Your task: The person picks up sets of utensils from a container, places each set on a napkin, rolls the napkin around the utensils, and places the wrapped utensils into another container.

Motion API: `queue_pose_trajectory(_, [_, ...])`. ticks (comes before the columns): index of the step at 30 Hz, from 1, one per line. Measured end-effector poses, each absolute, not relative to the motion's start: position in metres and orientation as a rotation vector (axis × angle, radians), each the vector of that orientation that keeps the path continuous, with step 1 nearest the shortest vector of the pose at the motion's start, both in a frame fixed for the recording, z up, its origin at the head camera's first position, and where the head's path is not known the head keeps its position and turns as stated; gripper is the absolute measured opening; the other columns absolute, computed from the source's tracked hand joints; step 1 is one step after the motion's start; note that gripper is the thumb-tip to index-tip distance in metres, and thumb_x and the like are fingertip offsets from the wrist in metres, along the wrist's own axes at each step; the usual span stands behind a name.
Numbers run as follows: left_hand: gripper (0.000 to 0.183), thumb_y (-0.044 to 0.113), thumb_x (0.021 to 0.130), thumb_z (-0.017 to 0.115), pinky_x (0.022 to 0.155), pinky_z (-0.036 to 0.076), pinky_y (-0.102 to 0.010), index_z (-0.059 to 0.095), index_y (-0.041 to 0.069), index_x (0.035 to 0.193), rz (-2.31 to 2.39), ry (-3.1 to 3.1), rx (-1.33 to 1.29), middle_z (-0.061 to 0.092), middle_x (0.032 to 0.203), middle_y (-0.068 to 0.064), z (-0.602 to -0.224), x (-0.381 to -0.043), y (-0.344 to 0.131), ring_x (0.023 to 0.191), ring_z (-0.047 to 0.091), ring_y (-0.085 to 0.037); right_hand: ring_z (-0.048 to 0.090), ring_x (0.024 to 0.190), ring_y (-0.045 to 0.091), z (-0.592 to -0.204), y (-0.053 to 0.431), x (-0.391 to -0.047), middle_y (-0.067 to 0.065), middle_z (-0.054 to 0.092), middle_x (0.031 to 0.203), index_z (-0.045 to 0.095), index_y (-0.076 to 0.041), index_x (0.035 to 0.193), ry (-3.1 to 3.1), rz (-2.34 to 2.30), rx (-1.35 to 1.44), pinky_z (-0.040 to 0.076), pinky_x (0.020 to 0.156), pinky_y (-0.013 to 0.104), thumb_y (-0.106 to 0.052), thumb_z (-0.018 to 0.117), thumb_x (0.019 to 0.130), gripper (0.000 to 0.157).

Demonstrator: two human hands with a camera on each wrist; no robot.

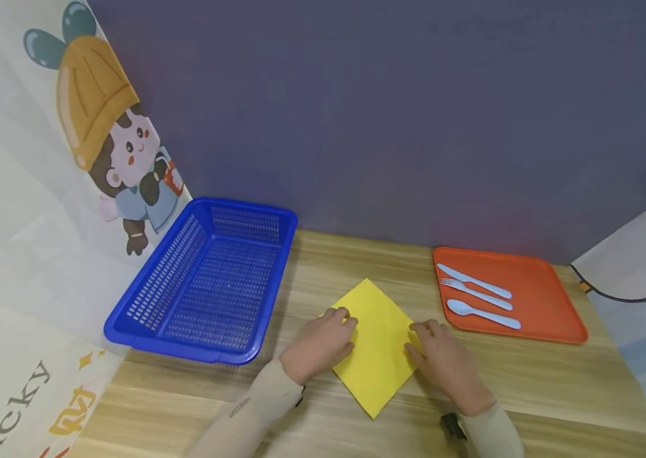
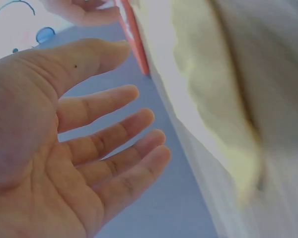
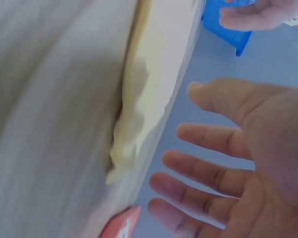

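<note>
A yellow square napkin (image 1: pixel 380 343) lies flat on the wooden table, one corner pointing toward the person. At its left corner is my left hand (image 1: pixel 323 340), fingers spread and loosely bent over the edge. My right hand (image 1: pixel 445 359) hovers by the opposite corner in the same pose, thumb apart from the fingers. Both wrist views show bare palms with nothing held; the left fingers (image 2: pixel 126 126) and right fingers (image 3: pixel 203 168) stand beside the napkin, whose edge looks wavy there.
To the left stands a blue perforated plastic basket (image 1: pixel 176 346). On the right, an orange tray (image 1: pixel 552 299) carries a light blue knife (image 1: pixel 474 282), fork (image 1: pixel 477 294) and spoon (image 1: pixel 485 314). A dark grey panel (image 1: pixel 368 114) rises behind the table, with printed sheets at both sides.
</note>
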State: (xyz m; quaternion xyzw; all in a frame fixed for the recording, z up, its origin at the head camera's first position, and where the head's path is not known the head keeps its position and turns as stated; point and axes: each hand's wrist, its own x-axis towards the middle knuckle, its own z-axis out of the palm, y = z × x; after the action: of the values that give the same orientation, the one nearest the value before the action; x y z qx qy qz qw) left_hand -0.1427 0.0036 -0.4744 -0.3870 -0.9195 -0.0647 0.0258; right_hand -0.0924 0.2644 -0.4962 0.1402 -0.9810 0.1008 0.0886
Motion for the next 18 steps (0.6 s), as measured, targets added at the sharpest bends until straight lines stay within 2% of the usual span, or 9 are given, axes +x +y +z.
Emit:
queue_pose_trajectory(3, [0.039,0.031,0.095,0.069,0.075,0.055,-0.027,0.065,0.007,0.126,-0.174,-2.849,-1.257,0.061,0.122,-0.009,-0.468,-0.144,0.022,0.107,0.060,-0.023,0.064,0.086,0.029,-0.493,0.273,-0.096,0.013,0.064,0.098,0.067,0.001,0.111,-2.855,0.290,0.446,0.057,0.067,0.042,-0.016,0.079,0.086,0.032])
queue_pose_trajectory(7, [0.040,0.034,0.096,0.066,0.075,0.054,-0.025,0.064,0.009,0.127,-0.097,-2.804,-1.357,0.061,0.123,-0.007,-0.470,-0.141,0.053,0.109,0.060,-0.020,0.061,0.072,0.026,-0.492,0.291,-0.101,0.010,0.063,0.087,0.068,-0.001,0.102,-2.772,0.271,0.482,0.053,0.056,0.039,-0.007,0.079,0.083,0.022])
queue_pose_trajectory(13, [0.041,0.036,0.097,0.064,0.078,0.052,-0.022,0.061,0.011,0.130,-0.060,-2.763,-1.531,0.060,0.123,-0.001,-0.479,-0.138,0.104,0.110,0.056,-0.013,0.061,0.073,0.033,-0.492,0.326,-0.111,0.013,0.061,0.085,0.068,0.001,0.098,-2.706,0.187,0.485,0.052,0.051,0.041,-0.003,0.081,0.078,0.024])
queue_pose_trajectory(15, [0.041,0.033,0.099,0.061,0.083,0.051,-0.022,0.060,0.012,0.134,-0.046,-2.762,-1.566,0.058,0.129,-0.001,-0.482,-0.139,0.120,0.115,0.054,-0.013,0.060,0.071,0.033,-0.491,0.340,-0.114,0.013,0.059,0.082,0.068,0.001,0.096,-2.693,0.166,0.473,0.051,0.049,0.042,-0.001,0.082,0.076,0.024])
queue_pose_trajectory(18, [0.041,0.029,0.102,0.053,0.094,0.049,-0.025,0.056,0.013,0.140,0.023,-2.754,-1.585,0.052,0.141,-0.002,-0.488,-0.142,0.141,0.127,0.048,-0.016,0.061,0.073,0.036,-0.488,0.361,-0.118,0.014,0.061,0.084,0.068,0.000,0.097,-2.726,0.160,0.402,0.053,0.054,0.047,-0.002,0.080,0.078,0.023])
